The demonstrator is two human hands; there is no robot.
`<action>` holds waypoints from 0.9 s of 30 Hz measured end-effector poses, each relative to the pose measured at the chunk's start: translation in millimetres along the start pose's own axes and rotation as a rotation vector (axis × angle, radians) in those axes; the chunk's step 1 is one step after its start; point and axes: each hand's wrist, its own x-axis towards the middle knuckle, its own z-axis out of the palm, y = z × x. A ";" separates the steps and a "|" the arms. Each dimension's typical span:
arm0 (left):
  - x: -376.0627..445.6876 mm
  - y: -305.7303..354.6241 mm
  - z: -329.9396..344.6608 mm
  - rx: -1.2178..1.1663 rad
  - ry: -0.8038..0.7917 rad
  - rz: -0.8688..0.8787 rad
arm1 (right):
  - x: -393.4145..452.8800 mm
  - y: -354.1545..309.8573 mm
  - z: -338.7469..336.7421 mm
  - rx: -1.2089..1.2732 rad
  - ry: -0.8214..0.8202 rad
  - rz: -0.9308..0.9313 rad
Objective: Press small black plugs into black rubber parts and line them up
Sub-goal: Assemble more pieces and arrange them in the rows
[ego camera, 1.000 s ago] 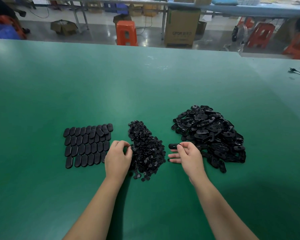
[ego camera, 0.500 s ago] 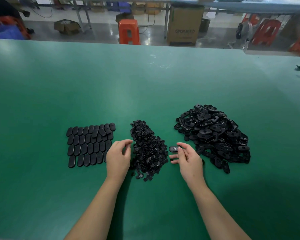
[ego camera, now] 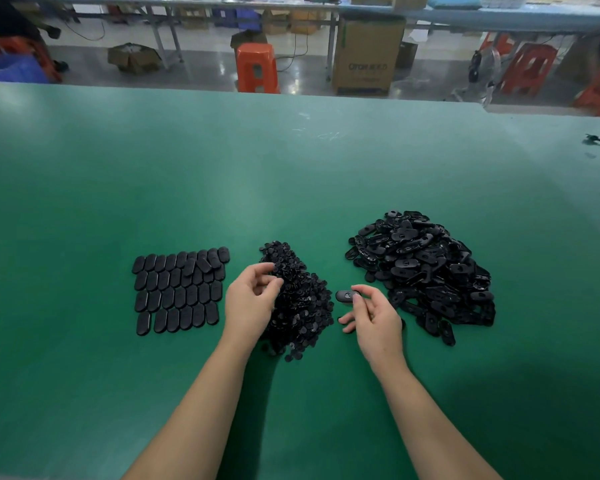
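The rubber part (ego camera: 344, 296), a small black oval, is pinched between the thumb and forefinger of the right hand (ego camera: 373, 317), just above the green table (ego camera: 291, 174), in the gap between the two loose piles. The other fingers of that hand are loosely curled. To its left lies the pile of plugs (ego camera: 300, 299), small round black pieces. The left hand (ego camera: 250, 301) sits at the left edge of this pile, its fingers curled with thumb and fingertips drawn together; it may be pinching a plug, but none can be made out there. To the right of the held part is the big heap of parts (ego camera: 426, 271). Left of the left hand, the finished parts (ego camera: 179, 289) lie in rows, side by side and touching. Beyond the table's far edge stand an orange stool (ego camera: 257, 67) and a cardboard box (ego camera: 366, 53).
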 end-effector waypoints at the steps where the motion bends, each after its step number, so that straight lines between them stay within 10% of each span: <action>1: -1.0 4.7 5.6 -0.073 -0.028 -0.035 | -0.4 -1.2 0.1 0.014 -0.001 0.003; 8: -11.7 22.8 39.2 -0.255 -0.155 -0.178 | -2.6 -5.8 -0.4 0.099 -0.003 0.024; 27: -21.5 23.9 84.3 0.195 -0.205 -0.114 | 3.1 3.2 -0.8 0.019 -0.017 -0.027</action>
